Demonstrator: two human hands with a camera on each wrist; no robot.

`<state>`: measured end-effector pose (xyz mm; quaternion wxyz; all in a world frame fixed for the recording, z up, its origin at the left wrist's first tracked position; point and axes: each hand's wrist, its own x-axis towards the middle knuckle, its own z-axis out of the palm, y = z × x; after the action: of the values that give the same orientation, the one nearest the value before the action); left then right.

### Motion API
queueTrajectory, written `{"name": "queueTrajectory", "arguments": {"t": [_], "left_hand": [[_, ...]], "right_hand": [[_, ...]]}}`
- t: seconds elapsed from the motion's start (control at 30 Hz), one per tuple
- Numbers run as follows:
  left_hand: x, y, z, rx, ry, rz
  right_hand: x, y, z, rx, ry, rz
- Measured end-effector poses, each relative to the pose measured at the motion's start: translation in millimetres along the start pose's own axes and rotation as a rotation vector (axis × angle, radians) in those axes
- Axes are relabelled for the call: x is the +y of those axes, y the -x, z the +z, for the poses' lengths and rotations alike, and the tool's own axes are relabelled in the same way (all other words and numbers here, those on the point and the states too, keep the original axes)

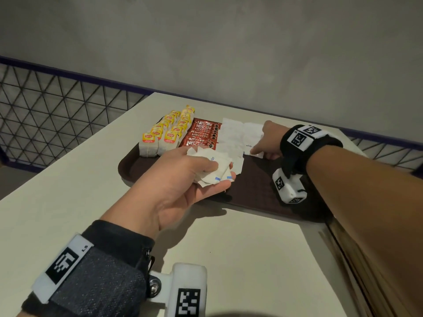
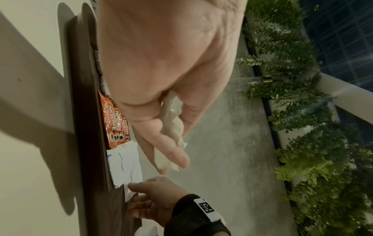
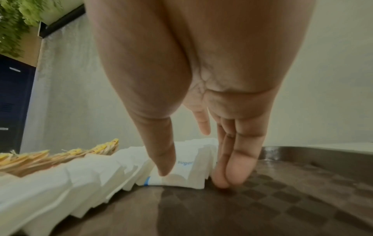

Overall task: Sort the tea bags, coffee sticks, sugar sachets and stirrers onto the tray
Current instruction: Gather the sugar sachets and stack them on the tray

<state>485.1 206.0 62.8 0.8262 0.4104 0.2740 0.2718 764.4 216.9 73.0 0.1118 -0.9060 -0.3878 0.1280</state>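
**Head view: a loose handful over a tidy tray**

Head view shows the left hand (image 1: 183, 179) curled round a loose bunch of sugar packets (image 1: 212, 168), held above the near part of the brown tray (image 1: 251, 193) on the table (image 1: 68, 179). The right hand (image 1: 269, 143) has its fingers straight, thumb pressing the last packet of the white sugar row (image 1: 233, 138), fingertips down on the tray beside it. Tea bags (image 1: 167, 133) and coffee sticks (image 1: 202, 136) already sit in rows to the left.

I'd worry most about that bunch: the packets fan out unevenly and one could slip onto the tray or table. A careless nudge from the right hand could also skew the overlapped row, or push it into the coffee sticks. I see no stirrers, so that group looks not yet done.
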Motion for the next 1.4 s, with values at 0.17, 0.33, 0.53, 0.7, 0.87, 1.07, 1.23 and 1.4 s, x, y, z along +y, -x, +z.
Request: {"name": "queueTrajectory", "arguments": {"t": [0.17,0.33,0.53,0.7,0.87,1.07,1.23,1.4], "left_hand": [[1,3,0,0.045,-0.094,0.031],[3,11,1,0.067,-0.343,0.052],[-1,24,7,-0.09,-0.473,0.051],[-3,22,10,-0.024,-0.501,0.039],[-5,18,7,0.025,-0.515,0.073],[-7,17,8,0.097,-0.434,0.096],[-9,15,10,0.11,-0.408,0.098],[-9,14,9,0.107,-0.382,0.099]], "right_hand": [[-9,52,-23,0.023,-0.299,-0.091],[-18,148,-11,-0.285,-1.067,-0.125],[-9,214,44,-0.308,-1.43,-0.124],[2,222,60,-0.197,-1.603,-0.046],[1,225,59,-0.186,-1.524,-0.081],[0,225,63,-0.163,-1.457,-0.104],[6,222,62,-0.111,-1.469,-0.07],[5,223,61,-0.132,-1.467,-0.064]]}}
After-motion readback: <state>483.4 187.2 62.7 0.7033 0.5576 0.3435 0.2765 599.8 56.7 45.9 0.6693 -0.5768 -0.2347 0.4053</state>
